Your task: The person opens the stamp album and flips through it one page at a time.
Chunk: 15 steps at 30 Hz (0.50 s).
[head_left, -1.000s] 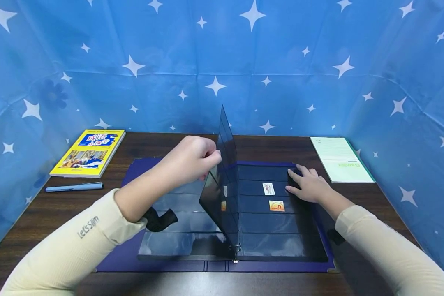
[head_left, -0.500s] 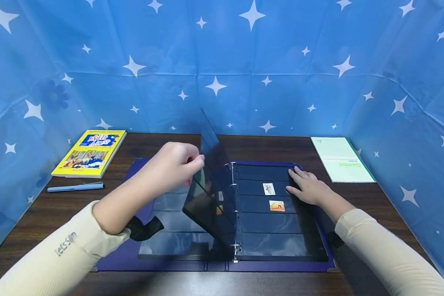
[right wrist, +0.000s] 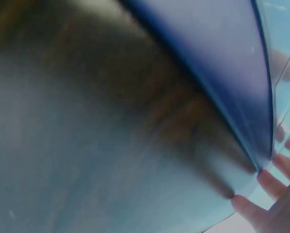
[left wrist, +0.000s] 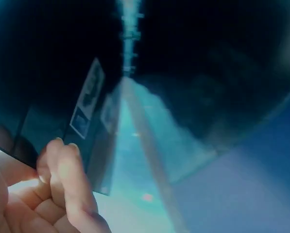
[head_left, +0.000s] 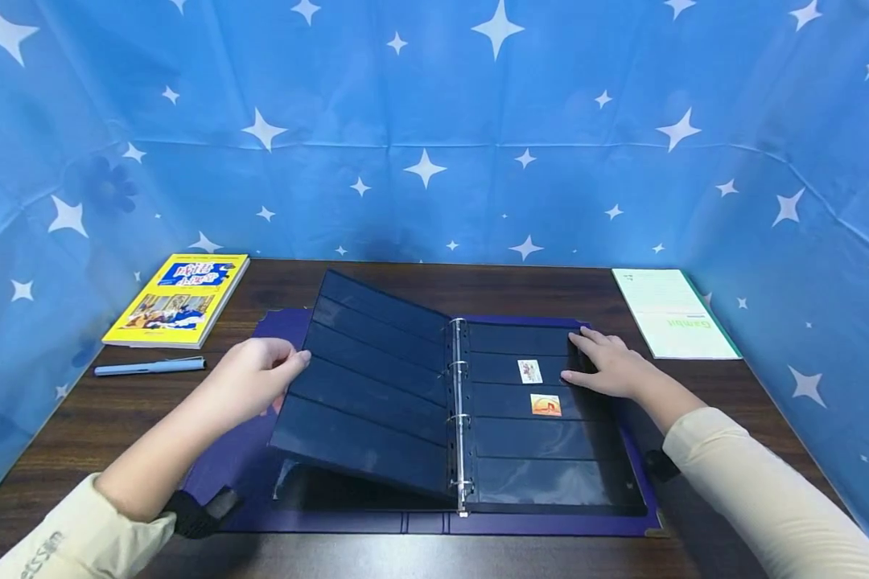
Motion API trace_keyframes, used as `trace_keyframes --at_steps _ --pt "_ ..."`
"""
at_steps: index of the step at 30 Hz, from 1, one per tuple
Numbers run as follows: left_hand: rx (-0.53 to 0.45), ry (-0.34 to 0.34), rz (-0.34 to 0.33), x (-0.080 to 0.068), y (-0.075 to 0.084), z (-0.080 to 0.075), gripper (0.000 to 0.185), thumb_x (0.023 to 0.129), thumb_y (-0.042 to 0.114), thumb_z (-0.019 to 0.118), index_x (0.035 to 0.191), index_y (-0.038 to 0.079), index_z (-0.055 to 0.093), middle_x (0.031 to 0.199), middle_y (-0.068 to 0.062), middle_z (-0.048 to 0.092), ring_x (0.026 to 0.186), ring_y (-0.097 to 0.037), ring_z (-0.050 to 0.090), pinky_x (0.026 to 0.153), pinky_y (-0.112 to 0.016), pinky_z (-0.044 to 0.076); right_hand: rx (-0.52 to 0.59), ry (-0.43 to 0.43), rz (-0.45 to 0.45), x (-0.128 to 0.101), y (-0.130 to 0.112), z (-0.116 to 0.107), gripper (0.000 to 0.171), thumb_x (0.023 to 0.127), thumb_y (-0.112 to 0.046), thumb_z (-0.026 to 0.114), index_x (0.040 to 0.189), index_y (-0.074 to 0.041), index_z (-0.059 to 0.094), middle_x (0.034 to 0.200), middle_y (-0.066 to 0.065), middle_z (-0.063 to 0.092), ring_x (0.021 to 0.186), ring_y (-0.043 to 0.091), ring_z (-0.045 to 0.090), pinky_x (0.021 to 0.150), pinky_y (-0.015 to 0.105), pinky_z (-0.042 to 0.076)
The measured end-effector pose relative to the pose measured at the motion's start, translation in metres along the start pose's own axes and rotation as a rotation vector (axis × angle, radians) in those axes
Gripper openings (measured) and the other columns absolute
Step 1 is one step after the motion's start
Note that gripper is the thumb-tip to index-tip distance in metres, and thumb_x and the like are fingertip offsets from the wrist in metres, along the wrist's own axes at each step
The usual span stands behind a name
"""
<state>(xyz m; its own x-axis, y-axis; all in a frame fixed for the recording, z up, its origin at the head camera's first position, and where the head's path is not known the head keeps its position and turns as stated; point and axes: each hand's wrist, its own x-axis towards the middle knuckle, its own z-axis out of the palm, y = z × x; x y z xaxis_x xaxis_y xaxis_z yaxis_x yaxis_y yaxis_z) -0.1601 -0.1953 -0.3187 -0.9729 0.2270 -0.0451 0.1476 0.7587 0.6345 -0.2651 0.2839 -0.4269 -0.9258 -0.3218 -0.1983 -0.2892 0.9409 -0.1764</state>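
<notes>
A purple ring binder of black pocket pages, a stamp album, lies spread on the table. My left hand pinches the outer edge of one black page, which slants up from the rings over the left side. In the left wrist view, small pale-edged stamps show on this page's underside near my curled fingers. My right hand rests with spread fingers on the upper outer edge of the right page. That page bears a whitish stamp and an orange-yellow stamp.
A yellow book and a blue pen lie at the left of the dark wooden table. At the back right is a pale green notepad. Blue star-patterned cloth encloses the back and sides.
My left hand has swung the page from nearly upright down to the left, baring the rings. My right hand has stayed on the right page's edge.
</notes>
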Motion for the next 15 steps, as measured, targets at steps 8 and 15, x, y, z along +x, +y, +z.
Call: trace_keyframes --at_steps 8,15 --pt "-0.004 -0.121 -0.159 0.004 -0.054 0.026 0.041 0.099 0.027 0.046 0.064 0.007 0.049 0.054 -0.005 0.053 0.045 -0.017 0.053 0.043 -0.033 0.044 0.178 -0.004 -0.06 0.006 0.012 0.0 0.114 0.073 -0.058 0.072 0.146 0.007 0.013 0.151 0.028 0.007 0.135 0.048 0.01 0.104 0.062 0.012" --pt "0.183 -0.094 -0.174 0.004 -0.067 0.042 0.054 0.089 0.032 0.064 0.11 -0.015 0.048 0.097 -0.029 0.055 0.089 -0.043 0.056 0.069 -0.051 0.048 0.228 -0.058 -0.074 0.011 0.017 0.001 0.126 0.061 -0.058 0.08 0.147 0.004 0.014 0.153 0.024 0.008 0.138 0.043 0.004 0.105 0.06 0.01"
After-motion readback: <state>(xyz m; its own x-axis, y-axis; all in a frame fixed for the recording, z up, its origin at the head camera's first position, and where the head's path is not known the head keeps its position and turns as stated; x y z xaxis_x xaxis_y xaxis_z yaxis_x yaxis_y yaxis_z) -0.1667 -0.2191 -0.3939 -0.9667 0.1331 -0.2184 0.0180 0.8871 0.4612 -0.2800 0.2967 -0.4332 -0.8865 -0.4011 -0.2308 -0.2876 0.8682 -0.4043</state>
